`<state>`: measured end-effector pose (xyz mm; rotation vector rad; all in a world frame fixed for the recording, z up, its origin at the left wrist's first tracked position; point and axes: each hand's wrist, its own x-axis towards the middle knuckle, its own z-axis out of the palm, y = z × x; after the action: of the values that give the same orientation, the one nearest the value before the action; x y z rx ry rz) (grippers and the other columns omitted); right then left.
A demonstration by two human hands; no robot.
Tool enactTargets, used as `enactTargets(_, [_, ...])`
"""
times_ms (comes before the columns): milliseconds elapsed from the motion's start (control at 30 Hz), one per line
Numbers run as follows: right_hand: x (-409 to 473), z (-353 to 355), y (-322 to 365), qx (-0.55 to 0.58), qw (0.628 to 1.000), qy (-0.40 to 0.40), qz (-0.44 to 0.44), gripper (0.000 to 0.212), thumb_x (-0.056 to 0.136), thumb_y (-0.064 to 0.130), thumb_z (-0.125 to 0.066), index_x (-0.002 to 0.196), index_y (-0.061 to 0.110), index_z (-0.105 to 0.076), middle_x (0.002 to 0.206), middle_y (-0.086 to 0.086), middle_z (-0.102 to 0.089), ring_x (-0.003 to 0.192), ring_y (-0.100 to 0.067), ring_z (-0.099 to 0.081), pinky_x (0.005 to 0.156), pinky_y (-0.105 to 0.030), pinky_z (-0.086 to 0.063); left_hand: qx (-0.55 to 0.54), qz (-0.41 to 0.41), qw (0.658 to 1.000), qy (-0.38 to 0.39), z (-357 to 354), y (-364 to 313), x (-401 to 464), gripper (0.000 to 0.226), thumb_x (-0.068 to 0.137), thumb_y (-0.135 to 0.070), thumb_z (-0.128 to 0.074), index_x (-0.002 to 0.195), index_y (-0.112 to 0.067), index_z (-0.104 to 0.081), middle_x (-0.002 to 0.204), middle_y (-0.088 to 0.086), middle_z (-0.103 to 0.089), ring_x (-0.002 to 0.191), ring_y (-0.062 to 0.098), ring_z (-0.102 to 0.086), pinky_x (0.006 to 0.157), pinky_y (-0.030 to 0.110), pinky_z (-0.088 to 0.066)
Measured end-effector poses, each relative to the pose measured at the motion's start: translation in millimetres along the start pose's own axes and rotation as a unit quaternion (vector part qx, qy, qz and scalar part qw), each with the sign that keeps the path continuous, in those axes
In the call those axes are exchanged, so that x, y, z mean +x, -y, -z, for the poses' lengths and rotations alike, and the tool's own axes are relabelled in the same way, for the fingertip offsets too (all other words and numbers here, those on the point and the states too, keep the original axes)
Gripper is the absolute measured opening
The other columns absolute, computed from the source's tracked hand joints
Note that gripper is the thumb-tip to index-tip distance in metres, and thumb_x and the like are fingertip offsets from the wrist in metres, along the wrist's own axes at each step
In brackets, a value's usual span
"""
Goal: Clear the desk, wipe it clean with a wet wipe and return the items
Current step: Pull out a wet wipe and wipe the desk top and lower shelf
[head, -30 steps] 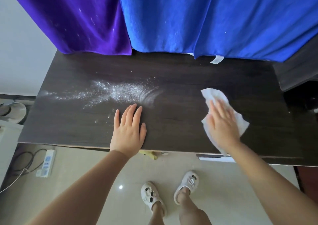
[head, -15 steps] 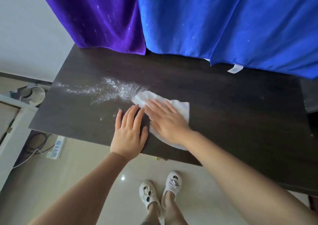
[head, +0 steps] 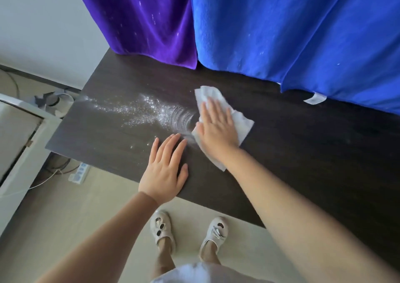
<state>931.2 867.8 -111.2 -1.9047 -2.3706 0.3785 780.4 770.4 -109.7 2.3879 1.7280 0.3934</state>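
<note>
The dark wood desk (head: 303, 144) carries a streak of white powder (head: 142, 111) across its left half. A white wet wipe (head: 242, 122) lies flat on the desk at the powder's right end, where curved wipe marks show. My right hand (head: 216, 127) presses flat on the wipe, fingers together and pointing away from me. My left hand (head: 165, 170) rests palm down on the desk near the front edge, just left of the wipe, fingers spread and holding nothing.
Purple cloth (head: 151, 18) and blue cloth (head: 292, 27) hang over the desk's back edge. A white power strip (head: 79, 172) with cables lies on the floor under the desk's left end. A white cabinet (head: 19, 135) stands at left. My slippered feet (head: 188, 230) are below.
My right hand swept the wipe from the desk's right side leftward to the powder, then shifted it slightly back and to the right. My left hand stayed planted. The view tilted.
</note>
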Motion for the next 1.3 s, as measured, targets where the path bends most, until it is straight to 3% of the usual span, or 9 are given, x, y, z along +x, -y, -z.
enactTargets(133, [-53,-5,-6,-0.012,0.967,0.053,0.251,0.054,0.095,0.033,-0.025,0.147,0.019,-0.016,0.157,-0.002,-0.013,0.144,-0.014,-0.003,0.116,-0.037,0.002,-0.022,-0.022,0.999,-0.02,1,1,0,0.051,0.089,-0.027,-0.037,0.133,-0.001,-0.033,0.135,0.023,-0.044,0.128,0.031,-0.032,0.112,0.051,-0.014])
enactTargets(267, [-82,14,-109,-0.014,0.992,-0.069,-0.103,0.061,0.089,0.037,-0.016,0.144,0.013,-0.028,0.151,-0.014,-0.03,0.139,-0.028,-0.021,0.112,-0.044,-0.013,-0.05,-0.034,0.998,-0.035,4,4,-1,0.051,0.088,-0.028,-0.039,0.133,-0.004,-0.033,0.136,0.02,-0.045,0.13,0.028,-0.031,0.111,0.051,-0.014])
enactTargets(433, [-73,31,-100,0.032,0.873,-0.11,-0.474,0.054,0.097,0.028,-0.019,0.147,0.007,-0.014,0.156,-0.016,-0.012,0.141,-0.036,-0.013,0.114,-0.052,-0.009,-0.116,-0.037,0.992,-0.037,16,28,-5,0.05,0.088,-0.027,-0.039,0.134,-0.009,-0.033,0.138,0.014,-0.045,0.132,0.023,-0.029,0.113,0.047,-0.008])
enactTargets(600, [-16,-39,84,0.044,0.971,-0.108,-0.207,0.06,0.092,0.032,-0.015,0.145,0.007,-0.02,0.155,-0.014,-0.018,0.144,-0.026,-0.013,0.118,-0.048,-0.006,-0.075,0.023,0.995,-0.053,44,117,-10,0.047,0.09,-0.028,-0.033,0.132,-0.006,-0.036,0.137,0.016,-0.045,0.13,0.023,-0.029,0.113,0.047,-0.008])
enactTargets(767, [-35,-52,172,0.014,0.995,-0.035,0.096,0.055,0.09,0.032,-0.027,0.143,0.014,-0.031,0.151,-0.006,-0.031,0.141,-0.02,-0.024,0.113,-0.041,-0.009,-0.026,0.067,0.997,-0.039,65,192,-5,0.053,0.089,-0.033,-0.028,0.132,-0.003,-0.038,0.136,0.019,-0.044,0.129,0.028,-0.03,0.11,0.054,-0.011])
enactTargets(933, [-96,-33,44,-0.022,0.983,-0.084,-0.162,0.057,0.091,0.032,-0.019,0.142,0.013,-0.032,0.15,-0.012,-0.033,0.14,-0.026,-0.026,0.113,-0.043,-0.015,-0.028,0.059,0.997,-0.032,67,203,-3,0.053,0.088,-0.033,-0.027,0.131,-0.004,-0.04,0.136,0.017,-0.045,0.127,0.03,-0.035,0.109,0.056,-0.018])
enactTargets(1067, [-109,-10,3,0.015,0.864,-0.139,-0.484,0.067,0.084,0.035,-0.011,0.142,0.004,-0.026,0.148,-0.021,-0.028,0.138,-0.033,-0.022,0.111,-0.053,-0.018,-0.034,0.062,0.997,-0.041,66,204,-3,0.051,0.088,-0.031,-0.028,0.128,-0.004,-0.042,0.134,0.018,-0.047,0.127,0.029,-0.034,0.107,0.059,-0.021])
enactTargets(1200, [-36,-34,107,0.017,0.922,-0.181,-0.342,0.055,0.079,0.025,-0.042,0.13,0.005,-0.045,0.138,-0.012,-0.041,0.126,-0.02,-0.025,0.108,-0.028,-0.012,-0.036,0.061,0.996,-0.051,66,205,-4,0.049,0.089,-0.03,-0.029,0.128,-0.004,-0.042,0.133,0.017,-0.048,0.126,0.027,-0.034,0.107,0.058,-0.022])
enactTargets(1300, [-9,-61,216,0.036,0.979,-0.159,-0.121,0.056,0.08,0.028,-0.042,0.134,0.011,-0.045,0.141,-0.011,-0.044,0.134,-0.026,-0.032,0.109,-0.041,-0.022,-0.046,0.062,0.995,-0.064,65,205,-5,0.049,0.088,-0.029,-0.029,0.127,-0.003,-0.044,0.133,0.017,-0.048,0.126,0.025,-0.033,0.108,0.056,-0.02])
